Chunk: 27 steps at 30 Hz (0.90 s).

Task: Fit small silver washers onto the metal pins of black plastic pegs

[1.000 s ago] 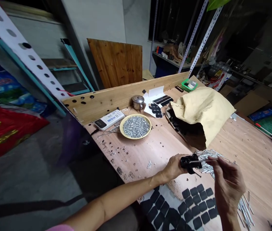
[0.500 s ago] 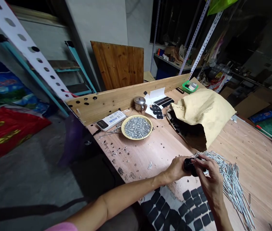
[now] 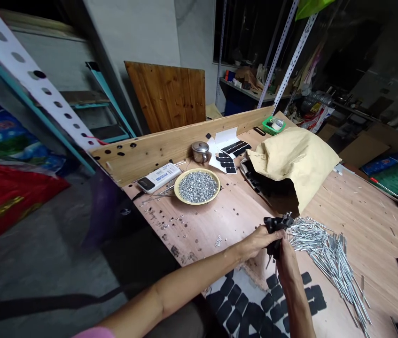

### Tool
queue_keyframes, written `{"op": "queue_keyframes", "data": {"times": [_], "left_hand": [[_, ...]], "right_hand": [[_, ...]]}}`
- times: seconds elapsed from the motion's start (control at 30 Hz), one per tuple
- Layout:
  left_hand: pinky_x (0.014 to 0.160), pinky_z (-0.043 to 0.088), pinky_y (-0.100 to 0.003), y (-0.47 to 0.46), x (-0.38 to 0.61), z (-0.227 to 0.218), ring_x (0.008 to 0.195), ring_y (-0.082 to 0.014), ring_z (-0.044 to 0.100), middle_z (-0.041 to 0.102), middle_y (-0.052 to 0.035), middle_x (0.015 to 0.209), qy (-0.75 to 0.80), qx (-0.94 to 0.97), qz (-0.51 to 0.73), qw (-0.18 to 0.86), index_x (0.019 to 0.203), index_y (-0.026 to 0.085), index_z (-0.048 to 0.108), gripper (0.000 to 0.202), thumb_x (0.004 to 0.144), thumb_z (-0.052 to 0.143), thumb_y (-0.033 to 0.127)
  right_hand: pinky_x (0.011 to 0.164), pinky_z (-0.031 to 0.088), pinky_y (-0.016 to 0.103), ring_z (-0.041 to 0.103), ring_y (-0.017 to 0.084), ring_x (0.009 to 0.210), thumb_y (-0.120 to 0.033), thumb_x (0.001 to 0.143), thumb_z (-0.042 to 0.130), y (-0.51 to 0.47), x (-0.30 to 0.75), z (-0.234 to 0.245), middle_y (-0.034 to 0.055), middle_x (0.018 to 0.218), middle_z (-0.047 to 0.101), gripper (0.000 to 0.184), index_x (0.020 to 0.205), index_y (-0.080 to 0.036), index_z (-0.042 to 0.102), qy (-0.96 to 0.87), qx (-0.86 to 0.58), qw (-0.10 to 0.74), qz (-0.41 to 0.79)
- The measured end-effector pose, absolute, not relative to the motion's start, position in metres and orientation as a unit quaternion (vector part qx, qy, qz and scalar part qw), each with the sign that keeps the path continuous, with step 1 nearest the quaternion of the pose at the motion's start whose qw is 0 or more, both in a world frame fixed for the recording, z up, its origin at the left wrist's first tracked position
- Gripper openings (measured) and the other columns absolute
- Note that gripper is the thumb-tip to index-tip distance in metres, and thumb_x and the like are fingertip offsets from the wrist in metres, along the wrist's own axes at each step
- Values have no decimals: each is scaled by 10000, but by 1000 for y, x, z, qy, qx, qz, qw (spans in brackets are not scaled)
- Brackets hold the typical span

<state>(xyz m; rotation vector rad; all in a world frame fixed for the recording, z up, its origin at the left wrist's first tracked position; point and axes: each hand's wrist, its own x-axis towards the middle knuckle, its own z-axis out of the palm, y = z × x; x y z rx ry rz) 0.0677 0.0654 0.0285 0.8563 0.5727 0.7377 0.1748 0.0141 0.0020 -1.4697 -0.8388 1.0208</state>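
Above the wooden table (image 3: 361,211) in a dim room (image 3: 142,35), I gripped black parts (image 3: 273,226) between left hand (image 3: 256,241) and right hand (image 3: 286,251).

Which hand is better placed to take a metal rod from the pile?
Probably the right hand, nearer the metal rods; the left hand is farther away. Both hold the black parts.
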Motion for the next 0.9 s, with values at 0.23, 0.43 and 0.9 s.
{"op": "queue_keyframes", "data": {"times": [0.23, 0.43, 0.9], "left_hand": [[967, 382, -304, 72, 70, 27, 1073, -246, 541, 611, -67, 1084, 369, 562, 386, 632, 1138, 198, 625, 486, 666, 727, 258], [885, 433, -290, 72, 69, 25, 978, -222, 593, 672, -47, 979, 402, 566, 362, 622, 1026, 194, 661, 275, 757, 605, 187], [453, 406, -198, 83, 65, 11, 389, -71, 455, 509, 54, 453, 374, 398, 251, 799, 773, 101, 641, 163, 652, 735, 158]], "right_hand": [[796, 518, 371, 577, 245, 1075, -668, 681, 564, 18, 167, 5, 48, 1108, 653, 577, 1098, -271, 600, -275, -572, 604, 483], [767, 528, 341, 588, 229, 1030, -532, 684, 630, 14, 168, 0, 50, 1094, 636, 509, 1102, -248, 573, -274, -579, 607, 470], [776, 533, 384, 628, 215, 886, -446, 670, 638, 16, 173, -3, 48, 1009, 645, 467, 1070, -206, 610, -301, -641, 568, 420]]}}
